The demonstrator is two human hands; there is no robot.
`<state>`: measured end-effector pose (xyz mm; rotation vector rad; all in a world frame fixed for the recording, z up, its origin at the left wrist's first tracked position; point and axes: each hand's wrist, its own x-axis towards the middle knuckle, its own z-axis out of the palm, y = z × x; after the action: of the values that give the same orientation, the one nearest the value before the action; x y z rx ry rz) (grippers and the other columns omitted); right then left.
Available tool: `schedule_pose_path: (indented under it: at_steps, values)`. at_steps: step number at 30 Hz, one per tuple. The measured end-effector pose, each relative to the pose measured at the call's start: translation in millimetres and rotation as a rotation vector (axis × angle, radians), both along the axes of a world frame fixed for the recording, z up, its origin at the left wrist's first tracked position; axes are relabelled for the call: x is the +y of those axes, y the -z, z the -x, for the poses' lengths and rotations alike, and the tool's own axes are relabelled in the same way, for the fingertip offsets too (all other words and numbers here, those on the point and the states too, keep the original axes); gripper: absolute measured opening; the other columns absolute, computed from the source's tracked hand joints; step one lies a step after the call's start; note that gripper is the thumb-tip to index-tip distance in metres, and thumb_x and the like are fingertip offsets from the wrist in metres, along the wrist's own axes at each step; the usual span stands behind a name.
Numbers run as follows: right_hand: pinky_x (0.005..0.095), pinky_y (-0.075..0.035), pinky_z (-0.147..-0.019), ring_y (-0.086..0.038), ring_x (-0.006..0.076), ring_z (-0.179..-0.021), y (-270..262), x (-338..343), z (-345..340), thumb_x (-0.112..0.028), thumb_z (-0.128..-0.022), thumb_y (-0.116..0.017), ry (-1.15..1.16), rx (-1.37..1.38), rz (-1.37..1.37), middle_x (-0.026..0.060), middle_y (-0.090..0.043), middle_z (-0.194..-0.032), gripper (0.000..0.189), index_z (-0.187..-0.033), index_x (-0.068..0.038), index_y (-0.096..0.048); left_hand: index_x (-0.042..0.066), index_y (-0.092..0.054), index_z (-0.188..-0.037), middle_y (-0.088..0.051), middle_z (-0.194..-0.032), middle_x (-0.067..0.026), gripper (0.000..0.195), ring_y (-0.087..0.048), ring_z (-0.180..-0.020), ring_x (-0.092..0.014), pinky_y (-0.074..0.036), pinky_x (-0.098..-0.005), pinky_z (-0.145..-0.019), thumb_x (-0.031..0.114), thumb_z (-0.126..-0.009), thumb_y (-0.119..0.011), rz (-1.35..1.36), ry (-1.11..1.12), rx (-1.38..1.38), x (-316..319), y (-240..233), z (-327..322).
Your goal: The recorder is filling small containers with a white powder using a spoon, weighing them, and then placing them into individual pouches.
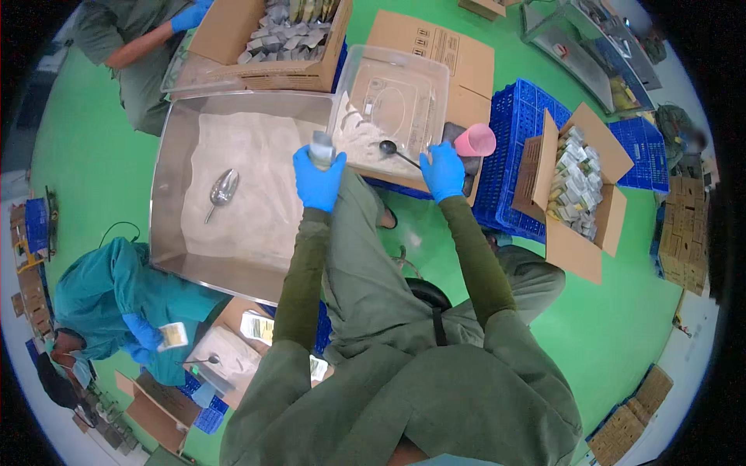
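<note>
My left hand (319,180), in a blue glove, holds a small silvery pouch (322,149) upright near the right rim of a large metal tray of pale powder (247,151). A metal scoop (223,189) lies on that powder. My right hand (444,170), also gloved, grips the handle of a black spoon (389,148) at the near right corner of a clear plastic tub (428,87). The spoon's bowl is over the loose powder in the tub. Just beyond my right hand, a pink plastic cup (475,140) lies tilted.
An open carton of pouches (233,35) stands beyond the metal tray; another carton of pouches (615,224) is at the right beside blue crates (501,175). One co-worker (145,110) sits at the upper left. Another in teal (99,279) holds a pouch (173,336) at the lower left.
</note>
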<state>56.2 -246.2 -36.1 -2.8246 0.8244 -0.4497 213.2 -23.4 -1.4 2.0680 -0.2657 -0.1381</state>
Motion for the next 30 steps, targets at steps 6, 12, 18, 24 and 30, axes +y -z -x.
schedule_pose_path:
  at_steps: [6,12,18,24,30]
  values:
    - [0.044,-0.046,-0.075,-0.056,0.0304,-0.084,-15,7,-10,-0.024,-0.08,-0.065,-0.184,0.379,0.076,0.0122,-0.058,-0.087,0.016,-0.087,-0.011,-0.068,-0.001,-0.058,-0.112,-0.057,-0.112,-0.0204,0.067,-0.058,-0.102,-0.036,-0.046,-0.0452,-0.088,0.049,-0.071,-0.076,-0.355,0.155,0.026,-20,-3,-20]
    - [0.05,-0.051,-0.07,-0.066,0.0388,-0.08,-16,11,-9,-0.021,-0.082,-0.061,0.072,0.171,-0.071,0.0136,-0.066,-0.084,0.018,-0.094,-0.007,-0.063,0.0,-0.063,-0.105,-0.063,-0.106,-0.0227,0.065,-0.062,-0.098,-0.038,-0.048,-0.0453,-0.084,0.054,-0.07,-0.074,-0.46,0.242,0.094,-18,11,-36]
    - [0.0511,-0.052,-0.076,-0.066,0.0398,-0.089,-45,16,-7,-0.027,-0.08,-0.063,0.485,0.242,-0.332,0.0221,-0.066,-0.098,0.031,-0.099,-0.003,-0.059,-0.002,-0.066,-0.1,-0.068,-0.097,-0.0232,0.063,-0.065,-0.091,-0.036,-0.05,-0.0442,-0.079,0.053,-0.07,-0.074,-0.439,0.318,0.133,-19,17,-42]
    - [0.049,-0.05,-0.081,-0.063,0.0423,-0.09,-18,-14,-4,-0.029,-0.078,-0.062,0.346,0.251,-0.404,0.0244,-0.064,-0.09,0.033,-0.093,0.0,-0.058,-0.003,-0.068,-0.099,-0.069,-0.091,-0.023,0.064,-0.067,-0.086,-0.035,-0.051,-0.0432,-0.077,0.054,-0.07,-0.073,-0.364,0.362,0.156,-17,21,-44]
    - [0.0509,-0.046,-0.071,-0.061,0.0434,-0.079,-61,-4,-17,-0.026,-0.078,-0.06,0.343,-0.217,-0.491,0.0237,-0.062,-0.08,0.027,-0.087,-0.002,-0.055,-0.003,-0.069,-0.099,-0.068,-0.097,-0.0238,0.068,-0.066,-0.09,-0.036,-0.051,-0.044,-0.081,0.057,-0.067,-0.074,-0.357,0.42,0.27,-17,12,-49]
